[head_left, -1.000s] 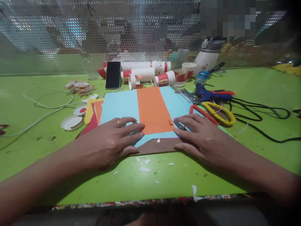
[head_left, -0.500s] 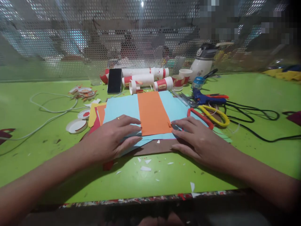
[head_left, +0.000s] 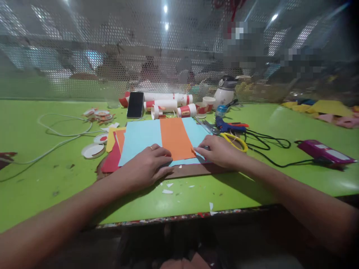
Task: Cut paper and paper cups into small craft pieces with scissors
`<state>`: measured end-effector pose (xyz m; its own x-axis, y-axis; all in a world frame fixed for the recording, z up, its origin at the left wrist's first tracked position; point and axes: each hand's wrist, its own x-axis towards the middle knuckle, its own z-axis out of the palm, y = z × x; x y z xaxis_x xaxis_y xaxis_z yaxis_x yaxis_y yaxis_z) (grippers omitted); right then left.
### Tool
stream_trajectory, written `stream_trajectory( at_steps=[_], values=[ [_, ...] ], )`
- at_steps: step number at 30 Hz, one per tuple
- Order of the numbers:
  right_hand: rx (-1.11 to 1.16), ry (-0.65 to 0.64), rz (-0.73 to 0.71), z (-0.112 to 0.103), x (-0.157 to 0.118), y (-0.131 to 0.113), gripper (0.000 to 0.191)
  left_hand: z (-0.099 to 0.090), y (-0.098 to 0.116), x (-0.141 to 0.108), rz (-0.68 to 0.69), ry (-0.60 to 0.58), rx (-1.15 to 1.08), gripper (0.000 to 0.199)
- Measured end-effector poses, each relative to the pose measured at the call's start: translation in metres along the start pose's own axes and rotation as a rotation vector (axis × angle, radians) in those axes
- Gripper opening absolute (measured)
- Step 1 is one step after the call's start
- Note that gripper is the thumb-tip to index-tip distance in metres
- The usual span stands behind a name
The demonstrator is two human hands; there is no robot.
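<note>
An orange paper strip (head_left: 174, 138) lies across light blue paper (head_left: 142, 136), on a brown board (head_left: 193, 171). My left hand (head_left: 150, 164) rests at the lower left of the strip, fingers spread and touching its near edge. At the strip's lower right corner, my right hand (head_left: 217, 150) has thumb and index finger together on a small raised orange flap (head_left: 193, 150). Yellow-handled scissors (head_left: 234, 142) lie just beyond the right hand. Red paper (head_left: 111, 158) and yellow paper (head_left: 111, 140) stick out at the left of the pile.
Behind the paper are a phone (head_left: 135, 105), paper cups (head_left: 186, 110) and a white bottle (head_left: 225, 93). A blue glue gun (head_left: 228, 126) with black cable lies right, near a purple box (head_left: 325, 151). White cable and round lids (head_left: 93, 150) are left.
The view has shifted, showing more of the table's right side. My right hand has closed its fingers at the orange flap. My left hand has moved slightly toward the strip's near edge.
</note>
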<state>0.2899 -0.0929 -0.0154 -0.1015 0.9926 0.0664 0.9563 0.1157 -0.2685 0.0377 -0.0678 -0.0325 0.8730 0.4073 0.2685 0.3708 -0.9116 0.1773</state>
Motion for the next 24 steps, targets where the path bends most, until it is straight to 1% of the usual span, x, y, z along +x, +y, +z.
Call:
stream_trajectory(
  at_steps=[2,4,8,12,16,18,20,21,22,24],
  values=[
    [0.018,-0.093,0.108,-0.003,0.013,-0.011,0.029,0.001,-0.003,-0.001,-0.025,0.029,-0.043,0.035],
    [0.056,-0.159,0.216,-0.004,0.024,-0.023,0.025,0.001,-0.005,-0.002,-0.055,0.045,-0.086,0.034],
    [0.203,-0.236,0.361,0.003,0.036,-0.041,0.025,-0.001,-0.007,-0.003,-0.086,0.052,-0.145,0.029],
    [0.410,-0.224,0.396,0.008,0.034,-0.045,0.027,-0.001,-0.010,-0.005,-0.073,0.063,-0.165,0.028],
    [0.579,-0.182,0.379,0.009,0.028,-0.040,0.027,0.000,-0.014,-0.005,-0.056,0.082,-0.198,0.027],
    [0.652,-0.180,0.357,0.010,0.027,-0.035,0.027,0.001,-0.015,-0.005,-0.078,0.113,-0.229,0.025],
    [0.730,-0.182,0.321,0.010,0.025,-0.029,0.025,-0.001,-0.017,-0.004,-0.168,0.196,-0.283,0.022],
    [0.771,-0.176,0.299,0.011,0.025,-0.026,0.023,-0.003,-0.018,-0.005,-0.231,0.262,-0.316,0.022],
    [0.814,-0.160,0.275,0.010,0.024,-0.024,0.021,-0.006,-0.020,-0.005,-0.297,0.340,-0.352,0.022],
    [0.906,-0.088,0.220,0.007,0.022,-0.022,0.017,-0.014,-0.025,-0.006,-0.426,0.520,-0.428,0.023]
  ],
)
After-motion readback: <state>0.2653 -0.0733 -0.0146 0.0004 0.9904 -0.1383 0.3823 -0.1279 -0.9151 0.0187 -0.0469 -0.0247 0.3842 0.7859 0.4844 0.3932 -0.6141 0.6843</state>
